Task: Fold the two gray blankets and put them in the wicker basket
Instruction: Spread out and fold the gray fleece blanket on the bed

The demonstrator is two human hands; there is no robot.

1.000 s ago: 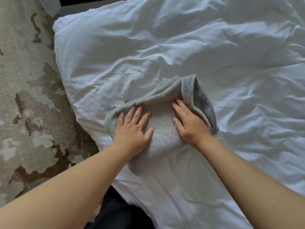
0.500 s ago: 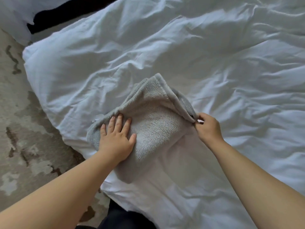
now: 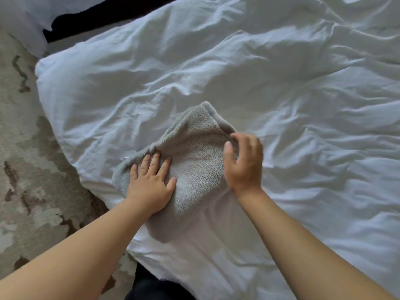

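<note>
One gray fleece blanket (image 3: 195, 161), folded into a small thick bundle, lies on the white bedding near the bed's left corner. My left hand (image 3: 150, 180) presses flat on the bundle's left part, fingers straight and spread. My right hand (image 3: 243, 161) sits at the bundle's right edge, its fingers curled over the folded border and its thumb on the top face. A second gray blanket and the wicker basket are out of view.
A rumpled white duvet (image 3: 259, 72) covers the bed. A beige and brown patterned rug (image 3: 23, 169) lies on the floor to the left. White fabric (image 3: 21, 20) and a dark gap (image 3: 104, 16) show at the top left.
My right hand moved from the blanket's top to its right edge, pinched it, and now has shifted up over that edge. My left hand stayed pressed on the blanket. The view shifted.
</note>
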